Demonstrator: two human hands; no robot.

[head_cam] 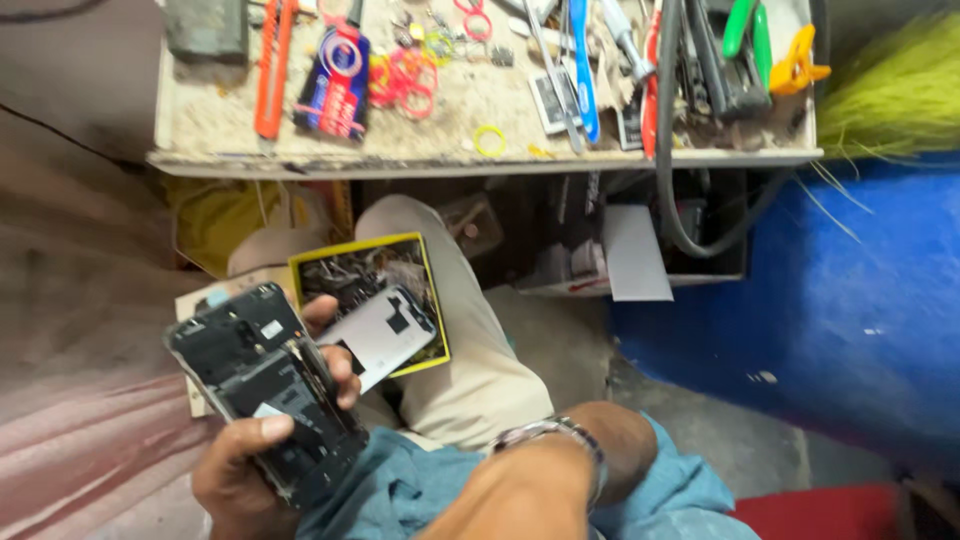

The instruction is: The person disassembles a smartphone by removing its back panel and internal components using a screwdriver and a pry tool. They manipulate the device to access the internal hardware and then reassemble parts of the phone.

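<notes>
Phone (262, 385), opened with its back off, lies in the left hand (240, 470), grip clamped around it, innards up for viewing; beside the phone a grey cover (385, 335); right hand's (520, 490) grip is hidden

Repair workshop: tool-strewn workbench (300, 150), screwdrivers (583, 70), opened phone (265, 385).

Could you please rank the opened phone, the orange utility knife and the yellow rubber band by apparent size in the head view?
1. opened phone, though nearness to the camera enlarges it
2. orange utility knife
3. yellow rubber band
</notes>
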